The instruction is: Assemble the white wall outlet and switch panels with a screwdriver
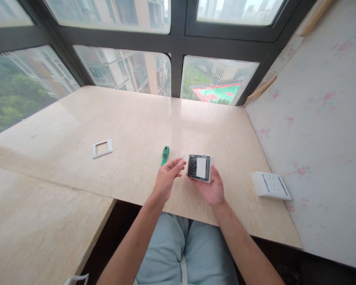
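Observation:
My right hand [211, 187] grips a wall switch [208, 162] from its right side and underneath. The switch's front faces up, with one white rocker on its right half and dark inner workings bare on its left half. Just left of it, my left hand [169, 174] is closed in a pinch on a small white piece [183, 158], seen nearly edge-on, perhaps a rocker cover. The piece and the switch are apart. Beyond my left hand lies a screwdriver with a green handle [165, 154]; its shaft is hidden.
A white rectangular frame [102, 149] lies on the beige countertop [130, 130] to the left. At the right, a white socket box [271, 185] sits by the floral wall [323, 130]. Dark-framed windows [175, 47] bound the far side. A white cable [77, 278] shows at bottom left.

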`<state>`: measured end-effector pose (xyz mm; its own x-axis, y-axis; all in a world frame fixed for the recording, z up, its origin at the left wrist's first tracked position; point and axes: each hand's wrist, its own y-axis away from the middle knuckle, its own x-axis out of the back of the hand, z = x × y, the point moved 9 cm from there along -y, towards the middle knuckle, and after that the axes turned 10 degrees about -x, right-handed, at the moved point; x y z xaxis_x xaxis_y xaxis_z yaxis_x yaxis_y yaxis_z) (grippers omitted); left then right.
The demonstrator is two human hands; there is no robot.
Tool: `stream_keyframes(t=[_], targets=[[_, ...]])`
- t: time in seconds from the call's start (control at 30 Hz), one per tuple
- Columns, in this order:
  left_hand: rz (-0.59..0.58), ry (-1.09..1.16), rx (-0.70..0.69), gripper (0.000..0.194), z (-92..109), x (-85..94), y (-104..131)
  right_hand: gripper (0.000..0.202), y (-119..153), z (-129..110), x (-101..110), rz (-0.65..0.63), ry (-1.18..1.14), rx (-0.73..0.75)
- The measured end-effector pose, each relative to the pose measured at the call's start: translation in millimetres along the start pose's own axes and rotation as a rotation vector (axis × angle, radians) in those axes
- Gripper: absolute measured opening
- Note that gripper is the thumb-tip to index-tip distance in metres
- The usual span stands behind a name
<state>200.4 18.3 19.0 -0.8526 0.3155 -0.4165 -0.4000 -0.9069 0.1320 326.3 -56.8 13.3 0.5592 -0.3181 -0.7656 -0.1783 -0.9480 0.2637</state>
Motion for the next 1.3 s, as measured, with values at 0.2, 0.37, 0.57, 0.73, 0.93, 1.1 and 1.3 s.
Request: stream_keyframes(t=[0.2,0.37,0.57,0.73,0.93,1.1,1.3], targets=[[0.052,-0.137,-0.159,0.041,6.0,2.5,11.7,0.049,7.4,-8.9,-3.6,0.01,0.036,0.118],[0.143,-0.514,-0.445,0.034,36.4,-4.8,34.1,0.05,8.8,-6.4,-5.9,0.005,0.07,0.099],[0.097,-0.36,-0.342,0.037,28.6,-9.2,33.1,0.049,8.7,-4.9,-3.0,0.02,0.055,0.077],[0.102,-0.042,-0.125,0.045,10.2,2.8,23.4,0.052,9.6,-5.6,-8.7,-0.043,0.037,0.078],[0.082,-0.002,-0.124,0.047,8.2,0.4,25.4,0.056,9.9,-6.0,-12.0,-0.047,0.113,0.116],[0.096,-0.041,-0.182,0.042,11.2,-2.4,28.3,0.052,10.3,-6.4,-12.0,-0.068,0.176,0.161],[0.111,-0.099,-0.234,0.04,13.3,-3.6,28.5,0.054,12.4,-9.0,-15.2,-0.08,0.231,0.198]])
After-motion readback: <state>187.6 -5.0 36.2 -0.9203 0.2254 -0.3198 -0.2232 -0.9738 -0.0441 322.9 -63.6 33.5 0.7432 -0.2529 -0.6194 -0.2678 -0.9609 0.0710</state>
